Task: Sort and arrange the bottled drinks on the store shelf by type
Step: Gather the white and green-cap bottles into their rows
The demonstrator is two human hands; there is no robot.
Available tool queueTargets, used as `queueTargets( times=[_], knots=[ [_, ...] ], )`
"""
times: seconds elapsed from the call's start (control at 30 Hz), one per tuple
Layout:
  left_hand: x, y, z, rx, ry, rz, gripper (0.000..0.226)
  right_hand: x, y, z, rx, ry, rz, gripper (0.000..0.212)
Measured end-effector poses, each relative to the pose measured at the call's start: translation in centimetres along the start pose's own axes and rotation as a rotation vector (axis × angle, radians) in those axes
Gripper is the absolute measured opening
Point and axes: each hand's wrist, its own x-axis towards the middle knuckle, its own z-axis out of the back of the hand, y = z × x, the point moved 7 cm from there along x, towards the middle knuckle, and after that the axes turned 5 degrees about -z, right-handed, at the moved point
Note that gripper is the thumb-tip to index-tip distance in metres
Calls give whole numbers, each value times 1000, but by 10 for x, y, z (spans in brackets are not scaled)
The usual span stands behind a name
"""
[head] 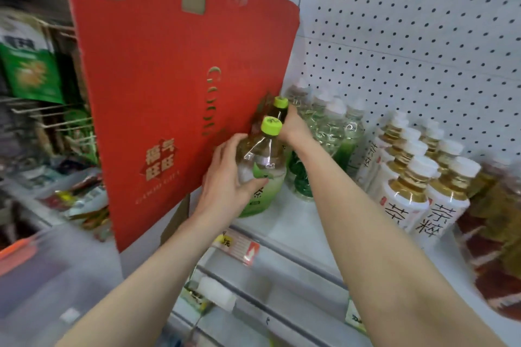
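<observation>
Red carton (pixel 169 87); green packets (pixel 31 76) hanging further left.

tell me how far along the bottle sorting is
Done: white-capped tea bottles stand grouped on the right, clear bottles at the back. In hand: left hand grips the front green-capped bottle, right hand the rear green-capped bottle. Left: probably seating both beside the red carton.

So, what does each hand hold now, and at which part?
Left hand grips the front green-capped bottle around its upper body. Right hand seems to hold the rear green-capped bottle below its neck.
</observation>
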Motion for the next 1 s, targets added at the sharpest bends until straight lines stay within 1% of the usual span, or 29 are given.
queueTargets(
  times=[0.07,0.1,0.17,0.23,0.3,0.33,0.43,0.5,0.57,0.63,0.7,0.77,0.9,1.0],
  knots=[
    [-6,-13,12,-52,-69,-26,85,3,-2,0,-83,15,5,75],
    [-7,-19,20,-81,-116,-33,85,3,-3,0,-123,32,-5,74],
    [-7,-35,35,-120,-194,-59,86,4,-7,1,-198,55,-29,61],
    [-7,-50,48,-133,-235,-96,86,-4,-8,0,-217,62,-15,45],
    [-10,-60,57,-142,-255,-125,85,-14,-9,-3,-182,29,34,19],
    [-13,-64,59,-146,-253,-132,84,-22,-9,-5,-121,19,60,18],
    [-23,-67,62,-164,-222,-111,84,-45,-6,-10,83,18,149,33],
    [-30,-65,61,-183,-201,-88,83,-64,-5,-10,119,21,182,40],
    [-39,-61,60,-250,-180,-54,83,-81,-9,-3,128,-58,184,50],
    [-49,-55,60,-330,-173,-18,80,-99,-17,9,155,-152,179,66],
    [-58,-52,61,-407,-174,17,72,-118,-26,22,182,-196,174,83],
    [-67,-52,61,-493,-174,52,65,-140,-38,37,215,-233,155,93],
    [-86,-64,54,-648,-133,101,60,-198,-65,69,259,-279,127,98],
    [-105,-83,44,-680,-76,95,51,-244,-90,89,250,-261,116,96]
  ],
)
